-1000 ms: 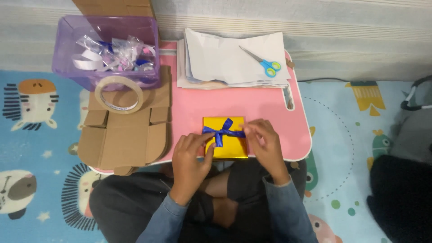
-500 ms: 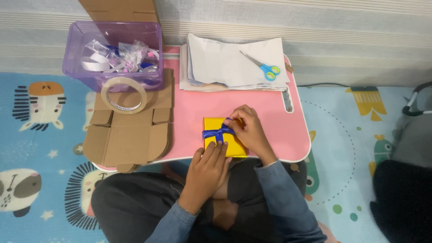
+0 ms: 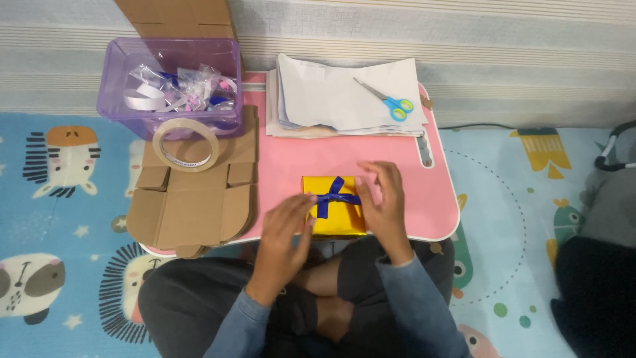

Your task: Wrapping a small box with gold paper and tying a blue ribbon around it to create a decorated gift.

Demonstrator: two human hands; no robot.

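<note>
The gold gift box [image 3: 334,215] lay near the front edge of the pink desk [image 3: 424,199], right in front of the person who sat on the floor. It was already wrapped all over in shiny gold paper, and no bare spot showed. A blue ribbon [image 3: 330,196] went across the top and down the middle, and it met in a small bow near the top edge. So the wrapping looked done, and the bow looked tied too. What seemed left was small: maybe fixing the loops of the bow or trimming the ends. The left hand [image 3: 283,229] was beside the left side of the box with its fingers spread flat, touching the box edge but not gripping anything. The right hand [image 3: 383,202] was at the right side of the box with its fingers loosely curled and open; it looked like it held nothing, though its fingertips were close to the ribbon. Small scissors with blue and green handles [image 3: 391,103] sat on a stack of white paper [image 3: 331,99] at the back of the desk, well apart from both hands. A roll of clear tape [image 3: 186,145] lay on flat brown cardboard [image 3: 192,205] at the left. Behind it stood a purple tub [image 3: 169,83] with ribbons and bits inside. A play mat with animals [image 3: 59,192] covered the floor.
</note>
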